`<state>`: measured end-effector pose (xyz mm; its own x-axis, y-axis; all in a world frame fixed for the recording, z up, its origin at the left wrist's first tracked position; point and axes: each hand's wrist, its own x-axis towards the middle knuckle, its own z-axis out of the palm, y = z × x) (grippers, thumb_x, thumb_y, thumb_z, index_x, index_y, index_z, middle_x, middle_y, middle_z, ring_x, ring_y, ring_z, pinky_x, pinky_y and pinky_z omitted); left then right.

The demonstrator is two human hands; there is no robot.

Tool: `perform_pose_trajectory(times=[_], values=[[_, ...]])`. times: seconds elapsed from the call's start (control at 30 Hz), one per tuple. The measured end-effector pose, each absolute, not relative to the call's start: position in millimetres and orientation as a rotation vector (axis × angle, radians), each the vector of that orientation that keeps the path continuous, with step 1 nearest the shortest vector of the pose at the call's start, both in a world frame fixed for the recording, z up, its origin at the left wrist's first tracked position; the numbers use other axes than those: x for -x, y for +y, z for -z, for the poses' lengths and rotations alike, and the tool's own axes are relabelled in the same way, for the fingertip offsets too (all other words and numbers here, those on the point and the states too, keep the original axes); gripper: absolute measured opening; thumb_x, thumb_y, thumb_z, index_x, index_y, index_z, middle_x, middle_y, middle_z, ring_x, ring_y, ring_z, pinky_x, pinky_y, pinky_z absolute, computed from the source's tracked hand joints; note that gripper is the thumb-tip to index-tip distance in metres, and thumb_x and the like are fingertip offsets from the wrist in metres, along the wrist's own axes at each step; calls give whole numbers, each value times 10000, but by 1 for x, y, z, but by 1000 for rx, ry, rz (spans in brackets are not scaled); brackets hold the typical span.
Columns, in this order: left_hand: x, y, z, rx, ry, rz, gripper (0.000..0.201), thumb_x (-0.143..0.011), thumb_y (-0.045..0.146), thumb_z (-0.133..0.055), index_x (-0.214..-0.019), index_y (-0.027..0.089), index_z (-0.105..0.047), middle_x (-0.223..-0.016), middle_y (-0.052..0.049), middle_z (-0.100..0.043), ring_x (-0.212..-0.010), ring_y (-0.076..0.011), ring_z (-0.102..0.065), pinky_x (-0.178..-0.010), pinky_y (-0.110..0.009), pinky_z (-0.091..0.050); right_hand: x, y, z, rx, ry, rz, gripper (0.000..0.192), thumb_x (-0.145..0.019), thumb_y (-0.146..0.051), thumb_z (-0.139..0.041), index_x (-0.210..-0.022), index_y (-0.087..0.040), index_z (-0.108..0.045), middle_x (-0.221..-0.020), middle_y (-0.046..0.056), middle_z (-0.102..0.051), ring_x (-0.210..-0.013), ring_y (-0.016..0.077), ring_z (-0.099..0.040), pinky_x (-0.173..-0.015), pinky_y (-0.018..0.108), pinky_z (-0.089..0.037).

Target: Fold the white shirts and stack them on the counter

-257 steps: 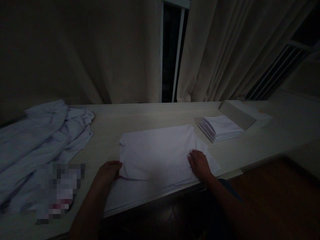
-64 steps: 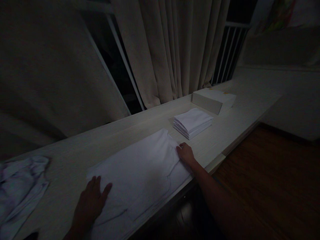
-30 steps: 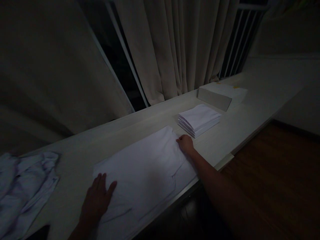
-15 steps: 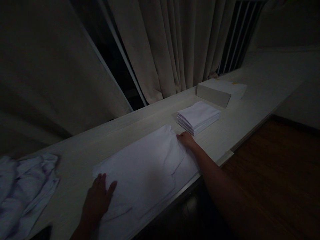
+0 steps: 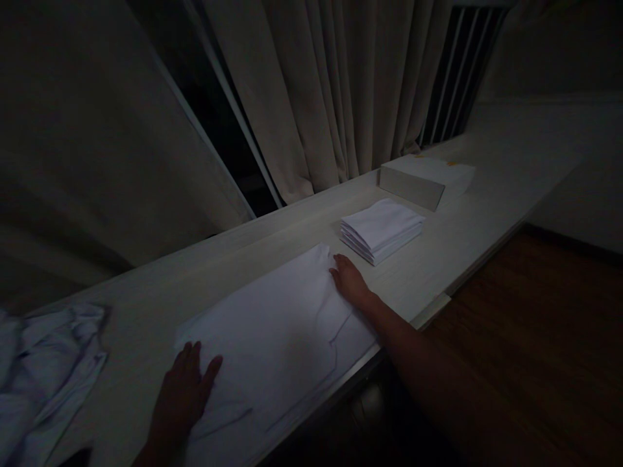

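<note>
Left of the white cloth point(image 5: 272, 324): crumpled heap of garments point(image 5: 43, 370). Left hand point(image 5: 182, 395), fingers spread flat, pinning cloth's near-left corner to the tabletop point(image 5: 204, 259). Right hand point(image 5: 348, 282), fingers flat (gripping nothing), pressing cloth's right edge smooth. Right of cloth: folded stack point(image 5: 382, 230), then box point(image 5: 423, 178).

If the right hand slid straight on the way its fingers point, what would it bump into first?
The right hand, flat on the spread white cloth, points toward the far table edge; only bare pale wooden tabletop lies ahead, then probably the beige curtain.
</note>
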<state>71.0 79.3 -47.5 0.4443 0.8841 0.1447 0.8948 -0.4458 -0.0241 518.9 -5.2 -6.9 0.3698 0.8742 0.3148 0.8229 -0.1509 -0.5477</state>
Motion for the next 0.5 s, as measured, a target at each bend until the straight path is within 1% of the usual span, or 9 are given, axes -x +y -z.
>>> perform_pose_trajectory(times=[0.03,0.1,0.17,0.23,0.33,0.4,0.5], values=[[-71,80,48,2565,-1616,176,737,-846,514,-297,-1416,49,-352,-1474,-237,-390,-1401,-338,-308,-1078,-512,-319,-511,-5,10,1973,-1517,-90,545,-980,-326,-370,-1441,-37,-368,-1503,185,-354,-1418,240,-260,-1155,385,-197],[-70,81,49,2583,-1578,168,720,-837,519,-320,-1407,84,-379,-1467,-218,-411,-1401,-336,-310,-1082,-512,-314,-497,-6,18,1998,-1585,-102,650,-977,-442,-370,-1475,-31,-299,-1553,191,-226,-1458,278,-119,-1171,439,-126],[-66,82,50,2646,-1479,142,658,-826,504,-344,-1362,139,-454,-1460,-182,-435,-1414,-329,-285,-1098,-514,-294,-488,-9,28,2071,-1595,-159,781,-944,-562,-386,-1480,-6,-271,-1559,215,-166,-1458,322,-57,-1170,474,-90],[-61,82,50,2700,-1400,108,597,-818,488,-355,-1300,178,-523,-1451,-154,-456,-1430,-325,-250,-1110,-530,-271,-482,-13,38,2139,-1603,-212,834,-923,-607,-393,-1472,11,-283,-1553,231,-161,-1454,343,-54,-1169,479,-77],[-58,83,52,2728,-1382,88,581,-829,480,-323,-1260,170,-559,-1466,-159,-436,-1449,-326,-197,-1120,-551,-243,-480,-16,48,2165,-1621,-201,826,-921,-613,-391,-1472,-3,-297,-1555,219,-161,-1454,335,-72,-1173,458,-59],[-61,82,53,2707,-1463,124,622,-840,489,-297,-1306,142,-519,-1491,-174,-395,-1451,-321,-194,-1125,-539,-241,-482,-16,48,2158,-1629,-192,829,-916,-615,-406,-1462,3,-316,-1551,226,-180,-1452,338,-96,-1171,449,-68],[-70,81,54,2626,-1669,218,726,-845,533,-304,-1418,93,-374,-1519,-207,-334,-1435,-327,-244,-1110,-525,-278,-489,-13,35,2142,-1613,-155,762,-930,-579,-424,-1420,4,-395,-1519,238,-279,-1437,345,-172,-1161,454,-103]])
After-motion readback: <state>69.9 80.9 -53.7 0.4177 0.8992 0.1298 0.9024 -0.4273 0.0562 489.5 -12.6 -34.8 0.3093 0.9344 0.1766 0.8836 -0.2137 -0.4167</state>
